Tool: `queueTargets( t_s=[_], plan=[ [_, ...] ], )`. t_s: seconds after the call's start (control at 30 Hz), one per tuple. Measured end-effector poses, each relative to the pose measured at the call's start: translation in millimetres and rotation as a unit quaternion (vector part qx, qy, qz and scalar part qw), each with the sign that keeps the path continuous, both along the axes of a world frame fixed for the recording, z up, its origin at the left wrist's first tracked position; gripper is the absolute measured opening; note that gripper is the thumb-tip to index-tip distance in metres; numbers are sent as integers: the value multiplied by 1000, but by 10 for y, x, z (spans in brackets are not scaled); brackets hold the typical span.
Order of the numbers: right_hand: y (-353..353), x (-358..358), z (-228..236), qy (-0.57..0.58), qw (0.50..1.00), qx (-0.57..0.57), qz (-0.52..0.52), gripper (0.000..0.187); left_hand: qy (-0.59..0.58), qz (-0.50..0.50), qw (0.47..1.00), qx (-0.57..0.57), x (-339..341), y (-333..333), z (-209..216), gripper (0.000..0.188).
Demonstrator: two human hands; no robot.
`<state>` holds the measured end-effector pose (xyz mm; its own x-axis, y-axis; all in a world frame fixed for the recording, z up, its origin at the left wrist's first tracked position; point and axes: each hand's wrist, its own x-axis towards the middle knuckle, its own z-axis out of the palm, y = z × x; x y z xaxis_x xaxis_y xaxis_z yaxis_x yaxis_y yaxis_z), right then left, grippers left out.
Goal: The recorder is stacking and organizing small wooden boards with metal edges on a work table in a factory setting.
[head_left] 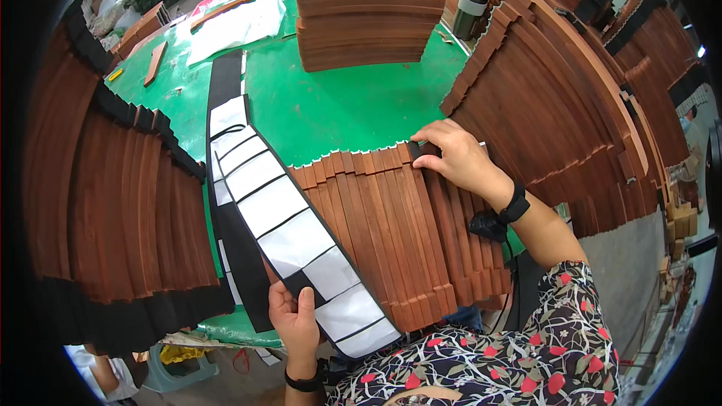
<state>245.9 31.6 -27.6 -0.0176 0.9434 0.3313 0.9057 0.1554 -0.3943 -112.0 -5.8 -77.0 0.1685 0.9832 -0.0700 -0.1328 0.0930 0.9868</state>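
Observation:
My left hand (295, 323) is closed on the lower part of a long sheet of black pads with white backing (274, 203), which slants across the bench over other black strips (244, 256). One black square shows near the thumb. With thumb and forefinger, my right hand (460, 154) pinches a small black pad (414, 150) at the far end of a wooden slat. That slat belongs to a row of reddish-brown slats (376, 225) lying side by side in front of me, their far ends stepped and edged in white.
Tall stacks of curved wooden slats stand at left (113, 210) and right (556, 98). Another wooden stack (368, 19) sits across the green bench top (338, 105), beside a bottle (472, 4). White sheets (237, 30) lie at the far left. A dark device (489, 225) with a cable is by my right wrist.

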Motion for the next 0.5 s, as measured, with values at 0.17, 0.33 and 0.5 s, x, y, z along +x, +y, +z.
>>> queueTargets(
  t_s=[0.17,0.33,0.5],
  plan=[
    [5,-13,0,-10,1000,-1,-5,37,3,-3,1000,2,4,-1,6,17],
    [11,-15,-4,-7,1000,-9,-8,37,12,-11,1000,3,-16,-1,-14,16],
    [20,-15,-13,-7,1000,-5,-5,37,14,-3,1000,4,5,0,8,16]
  ],
)
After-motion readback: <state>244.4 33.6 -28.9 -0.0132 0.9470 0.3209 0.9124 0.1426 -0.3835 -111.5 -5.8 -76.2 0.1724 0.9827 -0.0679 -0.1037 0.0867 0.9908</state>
